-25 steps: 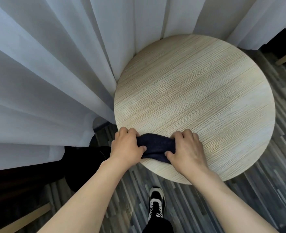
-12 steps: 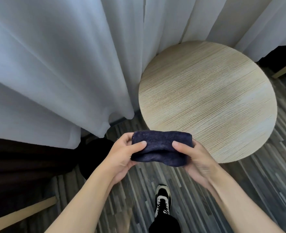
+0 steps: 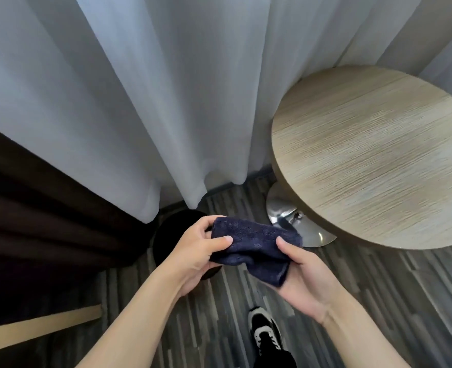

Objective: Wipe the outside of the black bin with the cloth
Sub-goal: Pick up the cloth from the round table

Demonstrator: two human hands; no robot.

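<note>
A folded dark blue cloth (image 3: pixel 251 245) is held in the air between both hands, over the floor. My left hand (image 3: pixel 195 251) pinches its left end with the thumb on top. My right hand (image 3: pixel 302 272) grips its right end from below. The black bin (image 3: pixel 171 229) stands on the floor just behind and below my left hand, at the foot of the curtains. Only its dark round top and left side show; my left hand and the cloth cover the rest.
A round light wood table (image 3: pixel 373 155) on a shiny metal base (image 3: pixel 296 221) stands at the right. White sheer curtains (image 3: pixel 139 88) hang behind, a dark brown curtain (image 3: pixel 33 208) at the left. My shoe (image 3: pixel 264 333) rests on the striped floor.
The cloth has been lifted off the table's near edge and carried left and down over the floor. The view has turned left, so the table now sits at the right.
</note>
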